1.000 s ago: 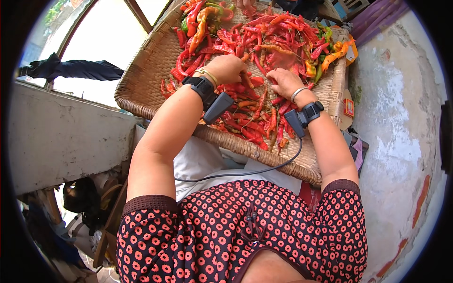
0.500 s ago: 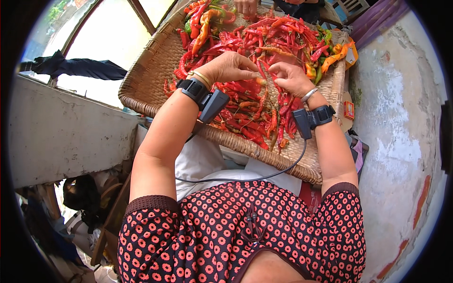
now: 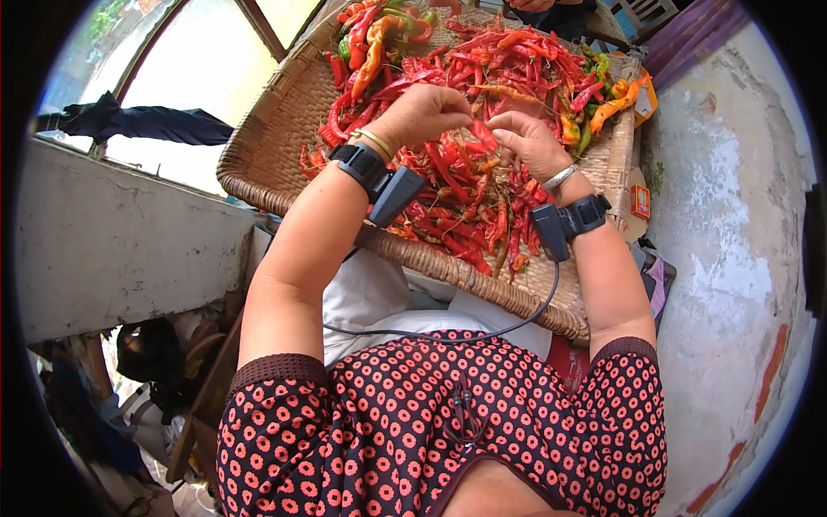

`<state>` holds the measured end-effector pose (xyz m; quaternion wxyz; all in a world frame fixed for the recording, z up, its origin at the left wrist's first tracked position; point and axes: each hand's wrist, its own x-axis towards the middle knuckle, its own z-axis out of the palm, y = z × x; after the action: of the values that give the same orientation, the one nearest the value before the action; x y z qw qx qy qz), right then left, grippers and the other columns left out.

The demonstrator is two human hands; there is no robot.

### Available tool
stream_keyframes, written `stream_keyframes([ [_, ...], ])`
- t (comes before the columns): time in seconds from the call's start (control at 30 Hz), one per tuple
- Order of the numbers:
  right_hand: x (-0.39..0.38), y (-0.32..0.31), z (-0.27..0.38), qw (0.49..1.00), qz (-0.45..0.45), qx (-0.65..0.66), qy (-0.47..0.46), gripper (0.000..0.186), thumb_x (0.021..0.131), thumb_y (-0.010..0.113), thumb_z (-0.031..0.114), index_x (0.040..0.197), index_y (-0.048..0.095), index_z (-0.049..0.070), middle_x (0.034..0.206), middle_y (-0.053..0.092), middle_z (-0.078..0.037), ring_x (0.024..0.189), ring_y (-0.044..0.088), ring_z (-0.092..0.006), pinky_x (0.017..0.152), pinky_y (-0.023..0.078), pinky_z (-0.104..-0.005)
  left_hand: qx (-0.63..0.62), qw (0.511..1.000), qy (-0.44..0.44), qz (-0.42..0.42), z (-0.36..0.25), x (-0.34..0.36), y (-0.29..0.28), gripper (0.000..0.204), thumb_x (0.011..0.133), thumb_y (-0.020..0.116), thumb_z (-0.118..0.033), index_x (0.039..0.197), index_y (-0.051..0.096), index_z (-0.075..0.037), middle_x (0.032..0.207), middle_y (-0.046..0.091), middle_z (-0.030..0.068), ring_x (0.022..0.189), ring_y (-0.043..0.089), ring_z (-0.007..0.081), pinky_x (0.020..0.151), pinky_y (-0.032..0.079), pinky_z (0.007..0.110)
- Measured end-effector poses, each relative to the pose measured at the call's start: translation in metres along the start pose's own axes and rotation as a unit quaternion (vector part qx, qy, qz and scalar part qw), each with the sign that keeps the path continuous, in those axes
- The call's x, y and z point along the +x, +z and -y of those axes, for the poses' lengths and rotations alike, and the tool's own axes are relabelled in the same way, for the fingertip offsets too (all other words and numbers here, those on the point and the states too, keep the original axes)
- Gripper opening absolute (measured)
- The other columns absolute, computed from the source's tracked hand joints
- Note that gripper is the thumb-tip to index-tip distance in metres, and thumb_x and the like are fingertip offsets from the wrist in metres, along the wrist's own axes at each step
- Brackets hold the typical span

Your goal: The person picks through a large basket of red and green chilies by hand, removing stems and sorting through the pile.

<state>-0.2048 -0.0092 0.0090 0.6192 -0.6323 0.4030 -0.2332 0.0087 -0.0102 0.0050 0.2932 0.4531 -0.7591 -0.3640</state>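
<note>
A red chili pepper (image 3: 483, 134) stretches between my two hands over the basket's middle. My left hand (image 3: 422, 117), a gold-toned bangle at its wrist, pinches the pepper's upper left end. At its other end, the fingers of my right hand (image 3: 536, 148) close on it, the thumb and forefinger drawn together. Beneath both hands lies a heap of red chili peppers (image 3: 452, 226), many of them wrinkled, in a wide woven basket (image 3: 267, 142). The exact fingertip contact is small and partly hidden.
Orange and green peppers lie at the basket's far left and right, including an orange pepper (image 3: 616, 102). Another person's hand (image 3: 530, 4) shows at the far edge. A dark folded umbrella (image 3: 146, 121) hangs by the window. A cable (image 3: 431, 336) runs between my wrist devices.
My left hand has risen slightly, and a red pepper now spans the gap between my hands. The other person's hand at the far edge has shifted.
</note>
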Motion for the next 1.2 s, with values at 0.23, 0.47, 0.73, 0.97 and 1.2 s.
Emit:
stream_keyframes([
  [0.23, 0.008, 0.007, -0.019, 0.947, 0.012, -0.318, -0.038, 0.027, 0.074, 0.061, 0.019, 0.095, 0.059, 0.003, 0.088, 0.063, -0.013, 0.082, 0.060, -0.0207, 0.074, 0.046, -0.0298, 0.135, 0.990, 0.028, -0.013, 0.016, -0.002, -0.010, 0.023, 0.073, 0.062, -0.018, 0.094, 0.062, -0.009, 0.073, 0.062, 0.0085, 0.065, 0.059, 0.0233, 0.061, 0.047, 0.033],
  [0.47, 0.004, 0.031, -0.016, 0.897, 0.210, -0.380, -0.084, 0.028, 0.069, 0.063, 0.031, 0.084, 0.065, 0.008, 0.086, 0.056, -0.012, 0.084, 0.055, -0.0262, 0.075, 0.043, -0.0337, 0.120, 0.975, 0.044, 0.180, 0.019, -0.004, 0.004, 0.015, 0.070, 0.063, -0.014, 0.082, 0.065, -0.005, 0.068, 0.062, 0.0073, 0.061, 0.058, 0.0143, 0.059, 0.045, 0.028],
  [0.73, 0.004, 0.036, -0.017, 0.878, 0.216, -0.415, -0.106, 0.034, 0.069, 0.063, 0.022, 0.095, 0.061, 0.000, 0.090, 0.054, -0.013, 0.088, 0.053, -0.0259, 0.079, 0.042, -0.0332, 0.059, 0.966, -0.106, 0.229, 0.017, -0.006, 0.001, 0.016, 0.074, 0.062, -0.017, 0.083, 0.065, -0.004, 0.067, 0.062, 0.0027, 0.061, 0.057, 0.0114, 0.058, 0.046, 0.027],
  [0.97, -0.003, -0.007, 0.007, 0.991, 0.128, -0.012, 0.035, 0.021, 0.078, 0.059, 0.014, 0.094, 0.061, 0.001, 0.085, 0.057, -0.002, 0.059, 0.053, -0.0063, 0.051, 0.043, -0.0185, -0.042, 0.983, -0.023, 0.175, 0.010, -0.006, 0.001, 0.017, 0.078, 0.059, -0.015, 0.088, 0.064, -0.002, 0.069, 0.061, 0.0008, 0.060, 0.055, 0.0076, 0.057, 0.045, 0.024],
  [1.2, 0.003, -0.018, -0.009, 0.976, -0.062, -0.204, -0.052, 0.024, 0.075, 0.063, 0.018, 0.093, 0.061, 0.002, 0.084, 0.059, -0.007, 0.070, 0.059, -0.0144, 0.064, 0.047, -0.0264, -0.027, 0.986, -0.059, -0.152, 0.043, 0.009, -0.018, 0.026, 0.080, 0.059, -0.014, 0.103, 0.058, -0.003, 0.077, 0.061, 0.0026, 0.065, 0.053, 0.0065, 0.058, 0.046, 0.022],
])
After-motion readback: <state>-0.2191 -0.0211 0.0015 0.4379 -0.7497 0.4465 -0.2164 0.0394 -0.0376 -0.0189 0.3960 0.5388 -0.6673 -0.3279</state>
